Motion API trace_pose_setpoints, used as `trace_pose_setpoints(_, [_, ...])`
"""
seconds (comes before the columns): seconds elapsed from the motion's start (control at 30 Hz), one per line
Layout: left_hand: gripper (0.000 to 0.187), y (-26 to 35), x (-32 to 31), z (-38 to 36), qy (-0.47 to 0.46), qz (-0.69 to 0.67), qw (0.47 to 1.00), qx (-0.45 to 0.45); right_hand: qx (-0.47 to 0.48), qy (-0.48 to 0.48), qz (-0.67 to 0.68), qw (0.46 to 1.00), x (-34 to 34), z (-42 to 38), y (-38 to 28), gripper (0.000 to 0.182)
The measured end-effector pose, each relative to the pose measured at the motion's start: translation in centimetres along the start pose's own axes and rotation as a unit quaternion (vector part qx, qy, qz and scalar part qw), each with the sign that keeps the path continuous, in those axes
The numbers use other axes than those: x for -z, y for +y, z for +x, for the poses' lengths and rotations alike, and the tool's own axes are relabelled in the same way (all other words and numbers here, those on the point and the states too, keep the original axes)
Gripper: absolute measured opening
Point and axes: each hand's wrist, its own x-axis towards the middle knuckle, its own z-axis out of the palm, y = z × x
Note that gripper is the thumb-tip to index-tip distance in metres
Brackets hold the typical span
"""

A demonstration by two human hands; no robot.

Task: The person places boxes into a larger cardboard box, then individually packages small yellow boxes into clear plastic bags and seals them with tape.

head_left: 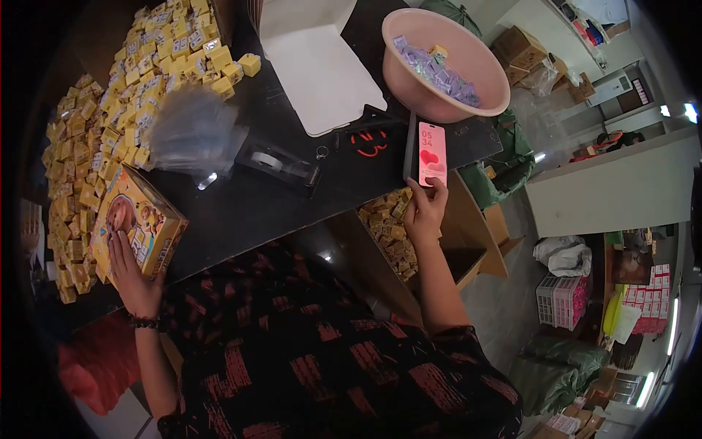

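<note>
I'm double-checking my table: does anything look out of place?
One thing, perhaps: a small yellow item sits among the purple packets in the pink basin, unlike everything around it. No clear damage shows.

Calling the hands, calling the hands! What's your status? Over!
Left hand resting on printed yellow box. Right hand fingering lit phone's lower end. Tape dispenser, clear plastic bags nearby. Over.
</note>
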Motion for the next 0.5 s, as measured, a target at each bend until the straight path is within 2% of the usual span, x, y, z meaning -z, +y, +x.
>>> trace_pose_setpoints(0.13, [0.109, 0.1, 0.2, 0.0, -0.001, -0.01, 1.0, 0.001, -0.004, 0.023, -0.036, 0.999, -0.1, 1.5, -1.5, 0.041])
trace_pose_setpoints(0.23, [0.109, 0.1, 0.2, 0.0, -0.003, -0.008, 1.0, 0.005, 0.031, 0.01, -0.011, 0.999, 0.4, 2.4, -2.5, 0.039])
trace_pose_setpoints(0.3, [0.108, 0.2, 0.2, 0.0, -0.004, -0.007, 1.0, 0.01, 0.085, 0.002, -0.085, 0.993, 0.0, 3.3, -2.4, 0.035])
trace_pose_setpoints(0.4, [0.108, 0.4, 0.7, 0.0, 0.001, -0.008, 1.0, 0.009, -0.009, 0.112, -0.127, 0.985, -0.7, 2.7, -0.9, 0.023])
trace_pose_setpoints(0.5, [0.108, 0.6, 1.0, 0.1, 0.007, -0.002, 1.0, -0.01, -0.102, 0.143, -0.158, 0.972, -0.8, 1.2, 2.6, 0.021])
